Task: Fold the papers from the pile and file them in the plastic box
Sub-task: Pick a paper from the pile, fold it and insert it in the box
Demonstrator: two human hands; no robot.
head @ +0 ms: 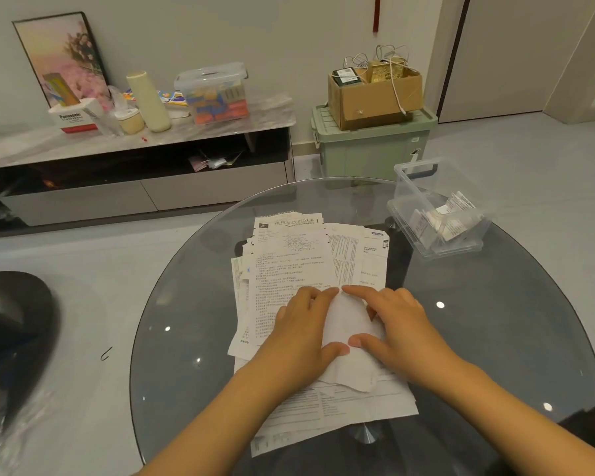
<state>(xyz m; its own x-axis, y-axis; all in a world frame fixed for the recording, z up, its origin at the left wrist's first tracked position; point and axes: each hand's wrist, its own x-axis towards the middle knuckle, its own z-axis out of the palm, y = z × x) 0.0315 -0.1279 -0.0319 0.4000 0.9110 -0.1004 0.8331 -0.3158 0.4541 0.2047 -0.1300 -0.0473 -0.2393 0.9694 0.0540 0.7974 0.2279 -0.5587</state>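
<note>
Fold step underway: left hand (303, 324) & right hand (397, 324), fingers flat, press 1 sheet (349, 341) on pile (289, 266); next prob. crease, then file in plastic box (406, 187).

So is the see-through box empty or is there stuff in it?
Not empty. The plastic box has no lid on and a few folded papers show through its clear wall.

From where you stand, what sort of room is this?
Probably a home living room: a low TV cabinet with a framed picture, a round glass table, and storage boxes on the floor.
</note>
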